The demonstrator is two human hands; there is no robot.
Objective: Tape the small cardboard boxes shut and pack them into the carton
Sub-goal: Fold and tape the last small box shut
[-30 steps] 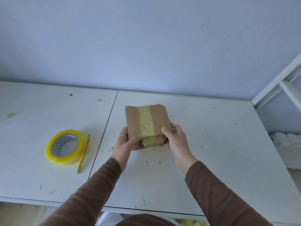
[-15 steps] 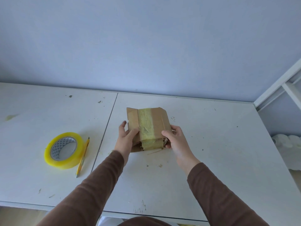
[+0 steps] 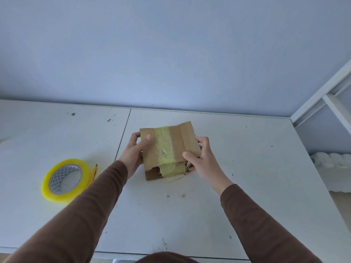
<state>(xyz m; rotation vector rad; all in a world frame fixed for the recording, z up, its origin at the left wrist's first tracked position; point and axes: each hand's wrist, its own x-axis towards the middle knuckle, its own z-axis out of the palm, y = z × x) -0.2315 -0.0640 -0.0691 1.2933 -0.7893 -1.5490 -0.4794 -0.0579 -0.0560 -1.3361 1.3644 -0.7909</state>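
A small brown cardboard box [image 3: 176, 143] sits near the middle of the white table [image 3: 247, 168], a strip of yellow tape running across its top and down its near face. My left hand [image 3: 133, 152] grips its left side, thumb on top and fingers curled round the far left edge. My right hand [image 3: 204, 160] grips its right side, thumb on the top near the front corner. A roll of yellow tape [image 3: 65, 180] lies flat at the left. No carton is in view.
A yellow pencil [image 3: 94, 171] lies against the tape roll's right side. A seam [image 3: 123, 133] splits the table into two panels. A white frame [image 3: 326, 92] rises at the right, with a white padded object [image 3: 334, 164] beyond the table's right edge.
The box has turned a little so its top faces me more squarely, and both hands have shifted further along its sides. The tape roll and pencil have not moved.
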